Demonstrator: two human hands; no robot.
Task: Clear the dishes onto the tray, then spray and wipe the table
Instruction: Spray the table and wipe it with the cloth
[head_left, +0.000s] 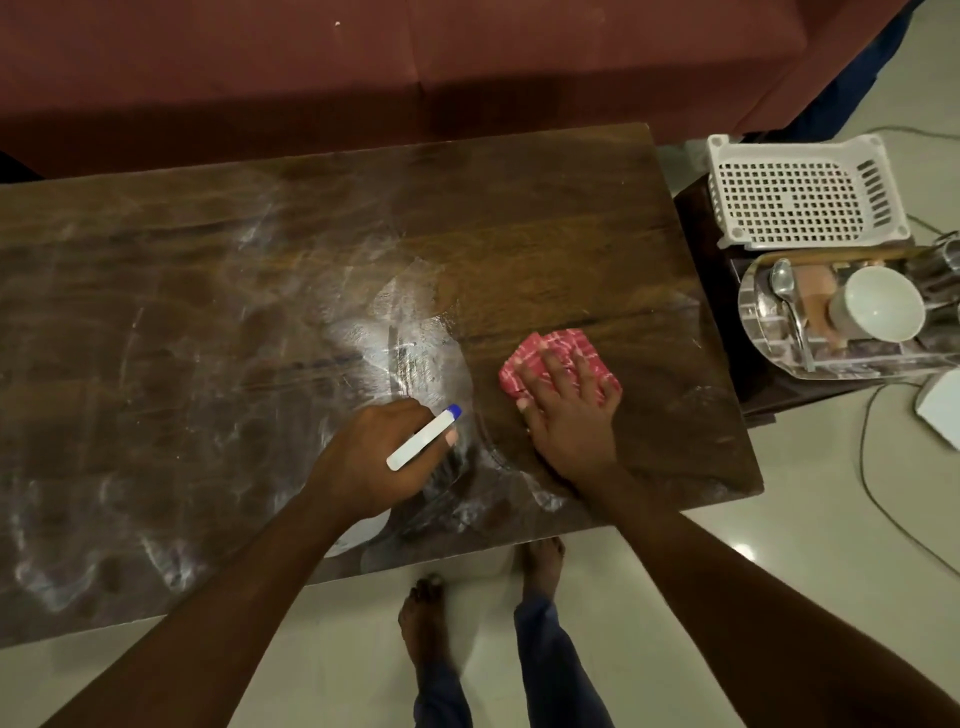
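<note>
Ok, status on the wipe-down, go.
Left hand grips spray bottle. Right hand flat on red cloth, table streaked wet. Cup, spoon on tray beside it.

Left hand (374, 457) and right hand (571, 421) bare; both forearms (218, 597) bare along their full visible length. Feet (423, 623) bare. Trousers (556, 670) dark blue — loose legs, creased and bunched at the ankles, cut off by the lower frame edge.

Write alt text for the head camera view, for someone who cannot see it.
A person's right hand presses a red-and-white checked cloth flat on a streaky dark wooden table, while the left hand grips a slim white bottle with a blue tip. To the right, a clear plastic tray holds a white ceramic cup and a metal spoon.
</note>
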